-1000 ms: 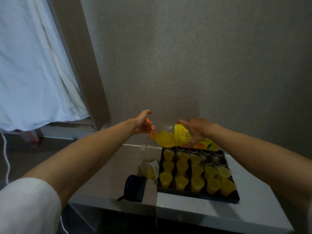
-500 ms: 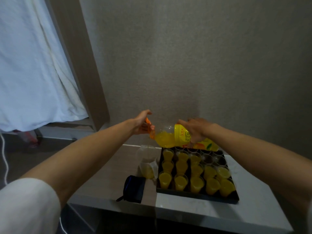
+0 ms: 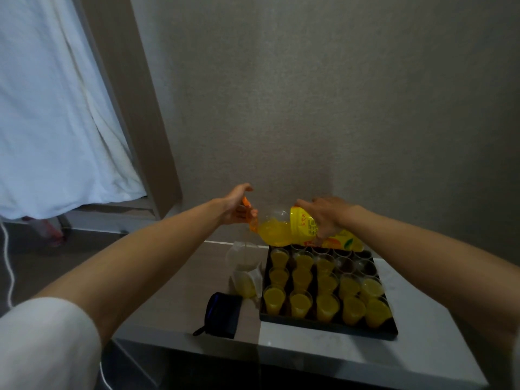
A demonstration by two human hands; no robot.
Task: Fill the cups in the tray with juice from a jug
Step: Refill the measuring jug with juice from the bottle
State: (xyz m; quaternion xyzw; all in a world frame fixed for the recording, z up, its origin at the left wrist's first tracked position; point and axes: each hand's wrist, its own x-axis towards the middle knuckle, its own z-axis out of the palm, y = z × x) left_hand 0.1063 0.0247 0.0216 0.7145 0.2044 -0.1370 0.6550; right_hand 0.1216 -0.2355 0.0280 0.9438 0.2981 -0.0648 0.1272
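Note:
My right hand (image 3: pixel 326 218) grips a yellow-labelled juice bottle (image 3: pixel 284 232) from above and holds it on its side over the far left corner of the black tray (image 3: pixel 323 325). My left hand (image 3: pixel 239 206) pinches the orange cap (image 3: pixel 246 204) at the bottle's mouth. A thin stream seems to fall from the mouth into the clear jug (image 3: pixel 244 263), which stands left of the tray with a little juice in it. Several cups (image 3: pixel 326 305) in the tray hold yellow juice. A few cups at the far right (image 3: pixel 346 263) look dark.
A black pouch (image 3: pixel 222 313) lies on the table (image 3: pixel 323 358) in front of the jug. The grey wall stands close behind the tray. A white curtain (image 3: pixel 56 108) hangs at the left, and a white cable (image 3: pixel 8 263) runs along the floor.

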